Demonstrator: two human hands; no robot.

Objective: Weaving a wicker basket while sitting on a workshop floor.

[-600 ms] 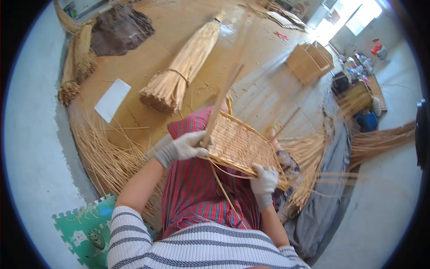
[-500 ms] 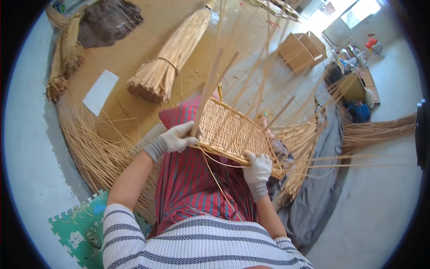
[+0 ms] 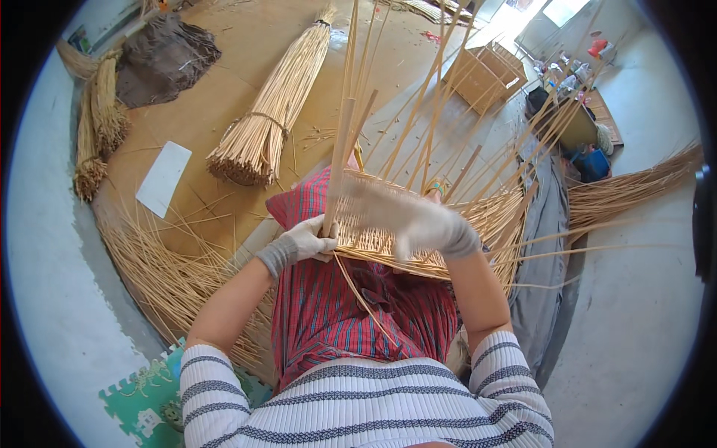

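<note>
A woven wicker basket (image 3: 364,240) rests across my lap on a red checked cloth (image 3: 314,325). My left hand (image 3: 312,240), in a pale glove, grips its near left corner, where a flat wooden stick (image 3: 340,160) stands up. My gloved right hand (image 3: 427,224) is stretched over the woven part, smeared by motion, and its fingers cannot be made out clearly. Long thin canes (image 3: 426,112) rise from the basket's far side and fan out to the right. A loose strand (image 3: 357,295) hangs from the near edge onto the cloth.
A tied bundle of canes (image 3: 261,123) lies ahead, near a white sheet (image 3: 163,179). Loose canes (image 3: 168,257) spread at the left above a green foam mat (image 3: 142,407). A wooden box (image 3: 485,75) stands far right; more canes (image 3: 635,190) lie beyond grey cloth (image 3: 544,284).
My right hand has left the basket's near right edge and swung up and inward over the weave. My left hand keeps its hold at the corner.
</note>
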